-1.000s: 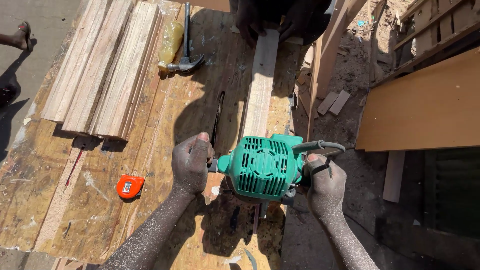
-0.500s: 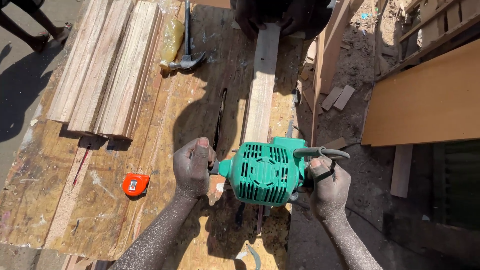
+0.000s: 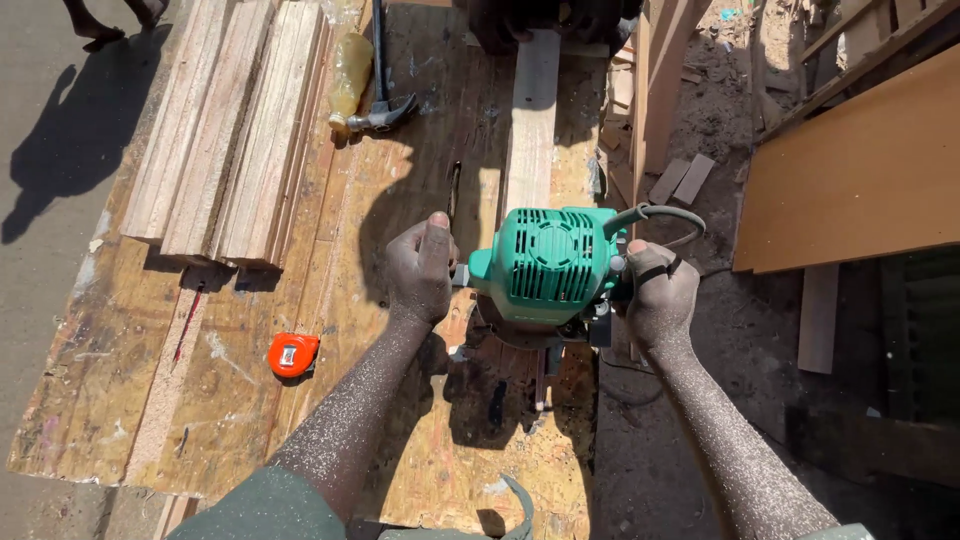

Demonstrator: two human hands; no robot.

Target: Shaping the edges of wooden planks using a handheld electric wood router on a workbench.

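Both hands — left hand and right hand, fingers clenched on the side handles — steady a green router (sawdust-flecked) atop the narrow plank for control.

Few labels, no signs or screens in view.
Orange tape measure lies on the table left of the arms; a small pale rectangular label sits on its top face, print too small to tell. Yellowish plastic bottle lies at the table's far end beside the stacked wood strips, no label visible on it. Green power tool shows no readable sticker from above.
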